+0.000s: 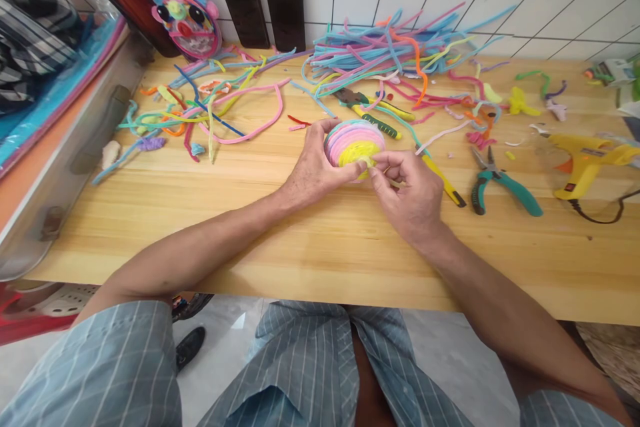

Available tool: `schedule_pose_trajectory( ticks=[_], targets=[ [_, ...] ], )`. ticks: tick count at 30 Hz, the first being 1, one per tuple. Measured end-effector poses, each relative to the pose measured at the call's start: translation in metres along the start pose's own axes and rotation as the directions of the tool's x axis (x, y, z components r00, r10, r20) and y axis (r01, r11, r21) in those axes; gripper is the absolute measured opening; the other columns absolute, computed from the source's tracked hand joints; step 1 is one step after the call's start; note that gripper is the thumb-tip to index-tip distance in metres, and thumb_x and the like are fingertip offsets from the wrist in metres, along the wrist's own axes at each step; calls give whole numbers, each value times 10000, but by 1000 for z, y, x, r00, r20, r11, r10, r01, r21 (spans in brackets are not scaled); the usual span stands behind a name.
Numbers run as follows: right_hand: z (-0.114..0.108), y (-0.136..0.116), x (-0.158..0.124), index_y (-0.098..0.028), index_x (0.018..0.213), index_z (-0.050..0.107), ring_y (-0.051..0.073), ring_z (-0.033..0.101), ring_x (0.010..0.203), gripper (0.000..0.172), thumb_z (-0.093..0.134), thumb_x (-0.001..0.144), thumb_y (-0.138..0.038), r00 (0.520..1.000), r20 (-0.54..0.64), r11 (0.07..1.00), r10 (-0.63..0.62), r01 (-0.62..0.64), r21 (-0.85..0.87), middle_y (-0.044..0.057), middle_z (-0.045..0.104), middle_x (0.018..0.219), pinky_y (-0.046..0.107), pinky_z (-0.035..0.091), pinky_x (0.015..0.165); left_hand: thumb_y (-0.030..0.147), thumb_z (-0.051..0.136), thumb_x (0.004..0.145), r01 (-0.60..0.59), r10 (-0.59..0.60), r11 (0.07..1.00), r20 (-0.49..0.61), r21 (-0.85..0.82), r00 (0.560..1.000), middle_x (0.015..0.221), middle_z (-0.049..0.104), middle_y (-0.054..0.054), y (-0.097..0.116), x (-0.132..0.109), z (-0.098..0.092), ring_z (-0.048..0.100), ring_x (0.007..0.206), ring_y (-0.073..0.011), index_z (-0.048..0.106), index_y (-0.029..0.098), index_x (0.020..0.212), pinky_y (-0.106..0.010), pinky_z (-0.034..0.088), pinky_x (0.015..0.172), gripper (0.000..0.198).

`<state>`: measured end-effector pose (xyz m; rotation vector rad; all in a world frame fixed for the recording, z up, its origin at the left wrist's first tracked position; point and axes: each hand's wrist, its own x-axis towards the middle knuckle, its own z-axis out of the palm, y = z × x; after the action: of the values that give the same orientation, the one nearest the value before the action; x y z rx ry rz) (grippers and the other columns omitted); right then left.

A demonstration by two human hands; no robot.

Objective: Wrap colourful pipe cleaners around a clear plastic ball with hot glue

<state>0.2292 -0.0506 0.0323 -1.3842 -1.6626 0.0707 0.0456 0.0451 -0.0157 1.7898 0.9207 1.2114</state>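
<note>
A round ball wound in bands of blue, pink and yellow pipe cleaner (356,140) is held just above the wooden table. My left hand (320,157) wraps its left side, with the thumb pressed on the yellow part. At the ball's lower right, my right hand (410,190) pinches at the end of the yellow area; a small pale yellow piece shows between the fingertips, too small to make out fully. Pliers with green and yellow handles (370,113) lie just behind the ball. A yellow utility knife (444,180) lies right of my right hand.
Teal-handled pliers (505,187) and a yellow glue gun (590,160) lie to the right. Pipe cleaners (380,53) are heaped at the back, with loose ones (200,110) at left. A decorated figure with blue ears (193,23) stands by the tiled wall. A plastic bin (65,180) borders the left.
</note>
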Motion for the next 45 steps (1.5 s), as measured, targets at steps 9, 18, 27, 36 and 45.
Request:
schedule_pose_trajectory(
  ticks=[9, 18, 27, 36, 45],
  targets=[
    [-2, 2, 2, -275, 1145, 729, 174, 722, 770, 217, 718, 954, -173, 995, 2, 995, -96, 96, -34, 1, 810, 960, 322, 631, 737, 751, 910, 801, 17, -17, 1000, 27, -10, 999, 1566, 544, -132, 2, 1, -7, 577, 1501, -373, 439, 297, 1520, -567, 486, 1290, 972],
    [-6, 10, 6, -291, 1153, 738, 284, 769, 1027, 138, 689, 1026, -267, 965, -39, 928, -258, 236, -289, 61, 830, 1074, 478, 582, 947, 839, 877, 779, 43, -44, 999, -28, -28, 999, 1477, 591, -138, -2, 3, -6, 637, 1418, -357, 422, 273, 1458, -550, 550, 1229, 994],
    [-79, 6, 3, -306, 1214, 758, 321, 746, 1164, 200, 700, 1029, -351, 988, 33, 889, -148, 148, -434, 80, 819, 1178, 550, 559, 1099, 838, 873, 772, 22, -32, 996, -114, -84, 993, 1542, 606, -154, 4, 5, -9, 627, 1454, -385, 501, 256, 1493, -578, 520, 1278, 999],
    [-149, 123, -57, -72, 1433, 645, 449, 660, 1351, 746, 738, 943, -627, 873, -55, 609, 484, -381, -695, 317, 717, 1434, 588, 496, 1167, 768, 937, 744, 15, -41, 991, -192, -136, 980, 1516, 620, -148, 3, 0, 5, 639, 1427, -365, 516, 248, 1470, -572, 514, 1281, 987],
    [-135, 126, -50, 51, 1503, 591, 489, 603, 1393, 695, 574, 1001, -430, 804, -100, 513, 586, -464, -722, 407, 675, 1427, 613, 453, 1180, 708, 965, 739, 10, -44, 986, -199, -166, 979, 1499, 623, -141, -4, 2, 8, 622, 1435, -359, 527, 250, 1477, -585, 480, 1299, 972]
  ],
)
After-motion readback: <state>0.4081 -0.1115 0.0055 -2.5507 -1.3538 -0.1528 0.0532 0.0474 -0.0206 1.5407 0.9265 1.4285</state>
